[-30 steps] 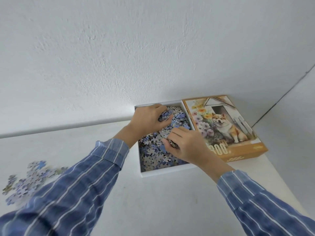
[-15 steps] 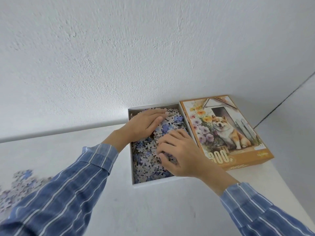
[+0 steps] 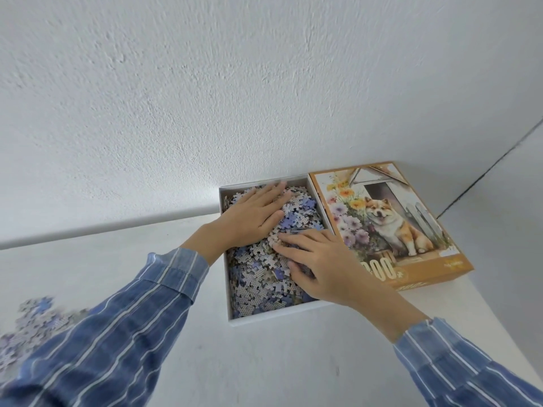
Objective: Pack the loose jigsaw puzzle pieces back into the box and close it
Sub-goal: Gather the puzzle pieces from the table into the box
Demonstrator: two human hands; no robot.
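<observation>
A white box base (image 3: 264,318) stands on the white table against the wall, heaped with blue and grey puzzle pieces (image 3: 258,283). My left hand (image 3: 249,215) lies flat on the pieces in the far half of the box, fingers straight. My right hand (image 3: 320,265) rests palm down on the pieces in the near right half, fingers spread. The orange lid (image 3: 411,230) with a dog and flowers picture lies face up right beside the box. A loose heap of pieces (image 3: 35,321) lies on the table at the far left, partly behind my left sleeve.
The wall runs just behind the box and lid. The table's right edge (image 3: 484,312) passes close to the lid's near corner. Bare tabletop (image 3: 264,362) lies between the box and me.
Both hands dropped the pieces they held and flattened onto the heap in the box. The view shifted slightly, so the box sits a little further left.
</observation>
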